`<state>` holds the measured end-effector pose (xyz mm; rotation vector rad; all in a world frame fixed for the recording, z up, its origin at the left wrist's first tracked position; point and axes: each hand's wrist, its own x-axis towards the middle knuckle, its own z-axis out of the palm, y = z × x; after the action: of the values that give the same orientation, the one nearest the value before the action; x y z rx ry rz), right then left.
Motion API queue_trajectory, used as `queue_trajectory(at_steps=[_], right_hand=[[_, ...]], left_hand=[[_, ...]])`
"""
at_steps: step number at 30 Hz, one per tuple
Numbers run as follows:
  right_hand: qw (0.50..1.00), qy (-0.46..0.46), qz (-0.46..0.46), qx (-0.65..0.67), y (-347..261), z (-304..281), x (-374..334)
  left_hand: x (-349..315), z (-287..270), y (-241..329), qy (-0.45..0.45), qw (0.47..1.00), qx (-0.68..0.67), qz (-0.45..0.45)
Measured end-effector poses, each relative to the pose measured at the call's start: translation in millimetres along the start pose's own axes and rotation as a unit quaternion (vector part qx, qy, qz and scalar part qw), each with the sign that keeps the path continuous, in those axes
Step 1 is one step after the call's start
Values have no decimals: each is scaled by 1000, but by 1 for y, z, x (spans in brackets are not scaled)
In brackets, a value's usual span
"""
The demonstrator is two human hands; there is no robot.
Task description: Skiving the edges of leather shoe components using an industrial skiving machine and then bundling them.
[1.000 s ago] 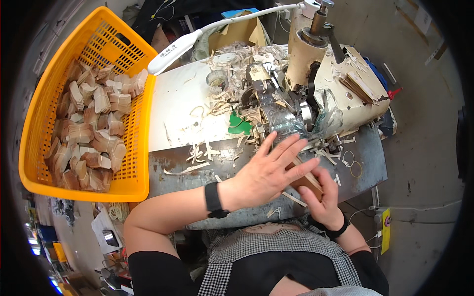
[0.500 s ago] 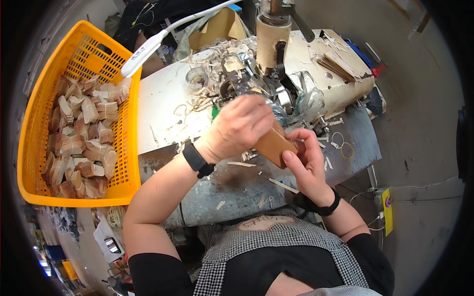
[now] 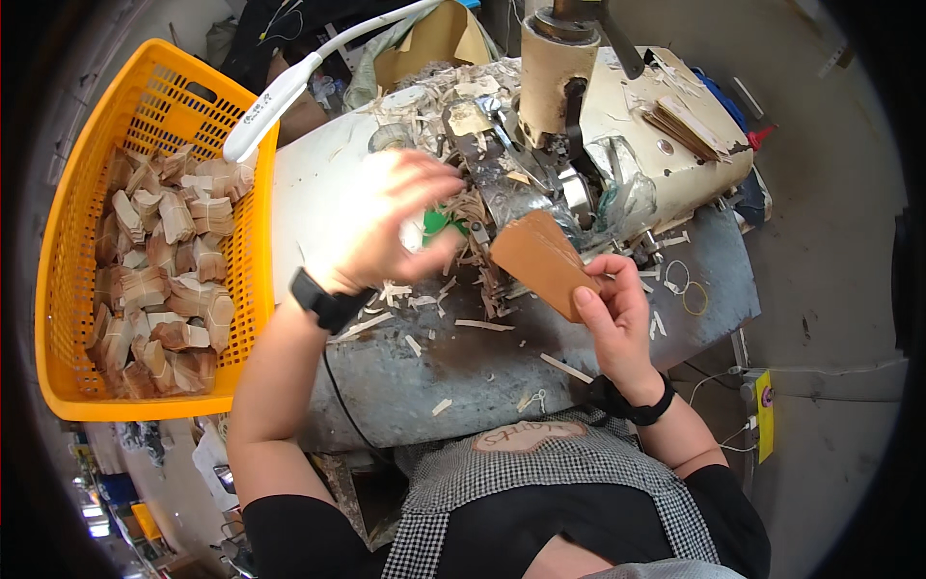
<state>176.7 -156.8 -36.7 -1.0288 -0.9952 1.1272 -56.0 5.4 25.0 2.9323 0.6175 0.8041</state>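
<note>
My right hand [image 3: 613, 314] pinches a tan leather piece [image 3: 542, 261] by its lower corner and holds it up in front of the machine [image 3: 579, 145]. My left hand [image 3: 391, 222] hovers blurred with fingers spread over the machine bed, left of the leather piece and holding nothing. Pale trimmings [image 3: 453, 289] lie scattered under both hands, around a green scrap [image 3: 436, 222].
An orange plastic basket [image 3: 58, 289] at the left holds several bundled tan leather pieces [image 3: 159, 270]. A white lamp arm [image 3: 289, 87] reaches over the grey table [image 3: 482, 367]. A stack of tan pieces [image 3: 687, 124] rests on the machine's right side.
My left hand has let go of the leather piece and moved left, fingers opening. My right hand keeps the piece, now turned upward by the machine.
</note>
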Motion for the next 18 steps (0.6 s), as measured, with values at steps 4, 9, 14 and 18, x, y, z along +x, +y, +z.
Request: queue_trajectory(at_steps=[4, 9, 14, 18], right_hand=[[999, -16, 25, 20, -4, 2, -3], [999, 0, 32, 24, 0, 5, -5], [999, 4, 39, 18, -4, 10, -5], [998, -7, 55, 19, -3, 5, -4]], left_hand=[[-45, 13, -101, -24, 966, 120, -228], [-21, 52, -143, -229, 925, 34, -303], [-19, 69, -161, -283, 875, 88, -383], [-23, 43, -138, -140, 924, 91, -344]])
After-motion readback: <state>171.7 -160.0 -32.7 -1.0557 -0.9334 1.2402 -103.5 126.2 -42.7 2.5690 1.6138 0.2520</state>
